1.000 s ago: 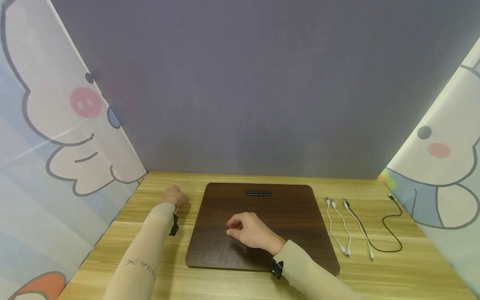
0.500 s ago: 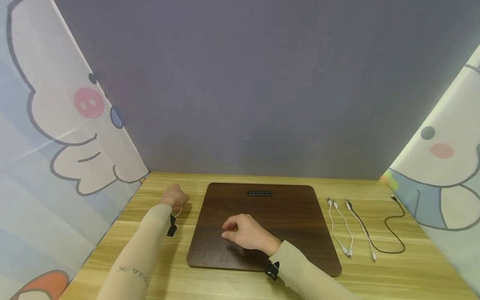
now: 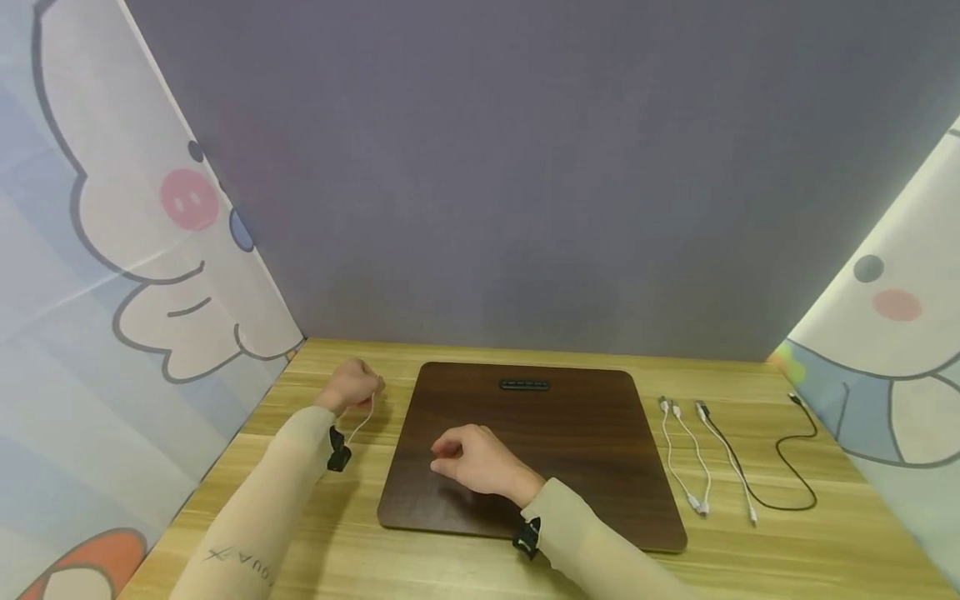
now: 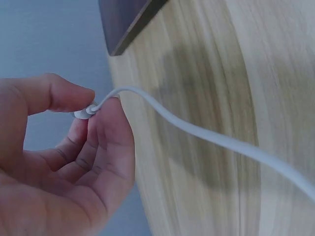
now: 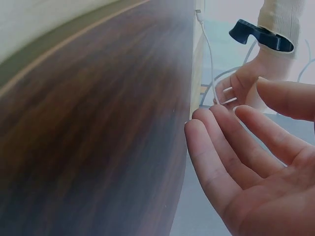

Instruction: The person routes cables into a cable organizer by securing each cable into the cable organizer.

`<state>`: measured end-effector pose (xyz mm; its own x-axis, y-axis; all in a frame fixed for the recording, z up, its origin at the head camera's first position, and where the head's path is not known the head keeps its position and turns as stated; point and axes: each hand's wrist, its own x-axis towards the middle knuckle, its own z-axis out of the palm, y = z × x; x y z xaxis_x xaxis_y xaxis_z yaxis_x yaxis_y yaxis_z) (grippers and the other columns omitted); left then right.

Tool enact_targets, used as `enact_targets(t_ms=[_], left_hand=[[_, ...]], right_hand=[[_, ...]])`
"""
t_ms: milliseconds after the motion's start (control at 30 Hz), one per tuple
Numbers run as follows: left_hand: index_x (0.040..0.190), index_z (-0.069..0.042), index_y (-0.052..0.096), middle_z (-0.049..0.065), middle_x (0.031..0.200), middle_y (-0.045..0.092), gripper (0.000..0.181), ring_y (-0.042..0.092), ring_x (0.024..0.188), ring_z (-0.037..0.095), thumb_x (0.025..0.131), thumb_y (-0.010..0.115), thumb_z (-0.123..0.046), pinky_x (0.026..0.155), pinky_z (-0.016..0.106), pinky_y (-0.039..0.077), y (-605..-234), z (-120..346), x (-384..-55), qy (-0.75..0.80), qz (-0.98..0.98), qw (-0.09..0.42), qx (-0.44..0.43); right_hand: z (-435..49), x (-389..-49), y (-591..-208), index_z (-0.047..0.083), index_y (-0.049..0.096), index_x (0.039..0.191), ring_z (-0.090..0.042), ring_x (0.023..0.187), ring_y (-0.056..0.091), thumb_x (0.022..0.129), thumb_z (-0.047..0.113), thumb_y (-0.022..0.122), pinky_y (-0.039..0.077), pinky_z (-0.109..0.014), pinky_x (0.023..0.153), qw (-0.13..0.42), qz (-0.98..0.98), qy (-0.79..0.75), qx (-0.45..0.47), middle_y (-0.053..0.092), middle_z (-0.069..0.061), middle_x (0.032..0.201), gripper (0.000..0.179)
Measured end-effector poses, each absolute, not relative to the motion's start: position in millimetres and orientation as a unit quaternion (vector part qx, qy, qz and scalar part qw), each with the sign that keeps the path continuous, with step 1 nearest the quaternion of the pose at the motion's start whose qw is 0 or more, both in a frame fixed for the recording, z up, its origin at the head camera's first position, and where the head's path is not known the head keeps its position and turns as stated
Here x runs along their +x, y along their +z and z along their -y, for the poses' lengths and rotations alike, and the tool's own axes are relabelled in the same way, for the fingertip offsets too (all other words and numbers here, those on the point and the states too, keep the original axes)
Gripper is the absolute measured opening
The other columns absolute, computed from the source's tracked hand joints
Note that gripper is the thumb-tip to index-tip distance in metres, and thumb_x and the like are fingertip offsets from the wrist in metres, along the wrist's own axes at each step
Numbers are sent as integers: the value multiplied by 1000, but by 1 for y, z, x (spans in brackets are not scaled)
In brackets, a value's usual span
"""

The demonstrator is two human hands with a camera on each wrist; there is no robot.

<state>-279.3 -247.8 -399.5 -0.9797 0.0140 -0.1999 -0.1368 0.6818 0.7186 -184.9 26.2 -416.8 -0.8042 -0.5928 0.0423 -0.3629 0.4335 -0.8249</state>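
Between thumb and index finger, my left hand (image 4: 74, 147) pinches the plug end (image 4: 84, 112) of a white charging cable (image 4: 197, 130). In the head view this left hand (image 3: 351, 385) is over the wood table just left of the dark brown board (image 3: 600, 467), and the cable (image 3: 365, 423) hangs below it in a curve. My right hand (image 3: 480, 458) is above the board's lower left part. Its fingers are loosely bent and hold nothing; the right wrist view shows the right hand (image 5: 256, 162) with thumb and fingers apart.
A small black slotted strip (image 3: 524, 385) lies near the board's far edge. Right of the board lie several white cables (image 3: 697, 458) and a black cable (image 3: 780, 450). A grey panel (image 3: 487, 183) stands behind the table, with cartoon-printed sheets (image 3: 150, 250) at both sides.
My left hand has risen slightly, and more of the white cable now hangs in view below it. My right hand has drifted left over the board. The head view has shifted a little.
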Motion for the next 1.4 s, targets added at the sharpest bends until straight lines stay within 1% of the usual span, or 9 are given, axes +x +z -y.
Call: enact_targets(t_ms=[133,300,467,767,900,1033,1167,1267,1400], left_hand=[[66,-9,46,-3,57,45,30,51,51,14,94,57,-5,71,35,51,-397,245,-275,434,-897,83,-23],[92,2,52,4,69,53,7,54,61,16,94,57,-3,69,39,55,-395,243,-269,471,-878,84,-18],[106,7,52,11,87,56,18,57,72,17,94,57,-6,79,47,58,-395,240,-266,499,-863,82,-20],[110,7,52,19,96,59,21,59,76,20,95,58,-7,80,47,58,-388,227,-256,535,-842,69,-2],[111,6,52,20,100,58,23,60,78,21,96,58,-9,82,46,58,-386,224,-255,536,-842,65,-6],[111,5,52,18,97,59,21,61,75,21,96,57,-10,81,42,59,-386,221,-257,540,-840,56,-5],[111,5,52,14,92,59,20,61,74,20,98,56,-10,78,40,59,-384,218,-255,548,-835,54,3],[110,5,51,14,93,59,19,61,74,20,99,55,-9,77,40,59,-380,217,-253,562,-825,57,5],[111,5,50,15,96,58,19,60,76,20,99,56,-8,76,37,59,-374,216,-249,577,-815,59,9]], right_hand=[[-21,-187,-418,3,73,115,-12,91,65,95,18,72,52,-29,79,127,-837,-451,-281,71,0,103,25],[-17,-190,-419,3,74,113,-10,88,65,95,18,72,52,-28,78,122,-837,-453,-281,71,3,100,24],[-16,-192,-419,3,74,114,-9,87,65,95,18,72,52,-28,78,127,-832,-461,-282,71,3,101,25],[-14,-197,-419,3,73,117,-10,85,65,96,20,71,53,-29,78,140,-823,-478,-273,71,1,104,27],[-7,-198,-419,2,72,118,-10,79,66,96,19,71,53,-28,71,152,-817,-489,-266,71,1,101,28],[2,-199,-418,0,71,118,-15,74,67,95,17,71,52,-27,65,160,-811,-498,-263,70,2,96,28],[9,-200,-417,-1,70,120,-26,85,71,96,16,70,57,-30,71,184,-785,-536,-252,70,0,99,29],[14,-199,-416,-3,69,121,-35,92,71,96,15,70,59,-38,78,200,-761,-572,-234,70,-3,101,31],[20,-199,-415,-4,67,123,-38,95,70,96,13,70,58,-42,81,202,-749,-591,-220,70,-5,101,32]])
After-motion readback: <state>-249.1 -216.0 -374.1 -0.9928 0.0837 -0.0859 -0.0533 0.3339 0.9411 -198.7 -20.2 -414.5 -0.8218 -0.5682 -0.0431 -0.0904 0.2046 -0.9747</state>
